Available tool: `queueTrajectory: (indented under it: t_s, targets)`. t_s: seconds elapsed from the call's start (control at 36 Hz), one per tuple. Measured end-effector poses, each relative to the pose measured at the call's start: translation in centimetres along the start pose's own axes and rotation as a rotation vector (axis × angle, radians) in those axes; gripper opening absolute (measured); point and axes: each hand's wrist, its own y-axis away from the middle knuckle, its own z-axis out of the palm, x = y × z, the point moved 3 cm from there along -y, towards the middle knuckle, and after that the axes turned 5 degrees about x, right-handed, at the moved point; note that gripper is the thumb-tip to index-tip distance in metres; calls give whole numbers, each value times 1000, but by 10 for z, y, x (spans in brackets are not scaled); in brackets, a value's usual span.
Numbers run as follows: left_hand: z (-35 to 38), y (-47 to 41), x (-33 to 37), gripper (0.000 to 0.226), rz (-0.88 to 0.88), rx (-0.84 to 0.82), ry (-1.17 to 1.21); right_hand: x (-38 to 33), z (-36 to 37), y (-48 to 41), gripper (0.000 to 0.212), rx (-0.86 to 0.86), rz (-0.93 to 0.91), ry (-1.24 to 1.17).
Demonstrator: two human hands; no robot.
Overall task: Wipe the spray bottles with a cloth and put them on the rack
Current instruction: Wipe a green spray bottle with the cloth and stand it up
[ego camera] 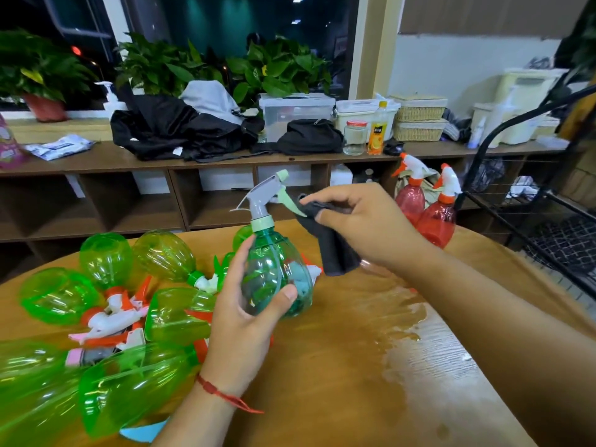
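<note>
Left hand (248, 304): curled round the belly of the teal spray bottle (277, 269), thumb across the front, fingers behind; holding it upright above the table (338, 375).
Right hand (358, 221): pinching the dark cloth (329, 243) between thumb and fingertips, the other fingers bent.
Dark cloth: upper fold pressed against the pale green trigger (288, 201) of the held bottle; the rest hanging down beside the bottle body.
Teal spray bottle: in the air over the middle of the table, transparent, grey head (261, 198) on top, nozzle pointing up and away.
Green bottles (106, 256): a heap lying on their sides on the left part of the table, with white, orange and pink spray heads (109, 317) mixed between them.
Red bottles (435, 217): two, upright, beyond the far right edge of the table, just beside the black wire rack (567, 243); not possible to tell what supports them.
Table: wooden, with a wet shiny patch (403, 321) to the right of the hands.
Left wrist: thin red string (219, 391) around it.
Background: long wooden shelf (96, 162) carrying black bags (174, 130), boxes (296, 114) and potted plants (161, 66).
</note>
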Motion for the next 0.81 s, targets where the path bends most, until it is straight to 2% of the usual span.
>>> queueTrajectory:
  t_s: [0.11,0.17,0.25,0.42,0.47,0.58,0.69,0.81]
  targets:
    - [4,3,-1,85,-5,-61,-12,2,-10,-6,29,176,-13,-87]
    - [4,4,-1,86,-6,-63,-23,1,0,-3,30,121,1,-114]
    - [1,3,1,85,15,-18,-33,4,16,9,32,60,-46,33]
    - [-1,-1,2,85,20,15,-27,11,0,18,31,-87,30,166]
    - [0,-2,3,84,23,2,-27,12,-2,26,34,-81,26,168]
    - [-1,-2,-2,87,13,-36,-45,20,-12,29,36,93,60,-28]
    - [2,1,-5,89,3,-133,-122,23,-19,32,42,188,84,-232]
    - [7,6,-9,90,-46,-260,-98,16,-29,38,43,188,85,-295]
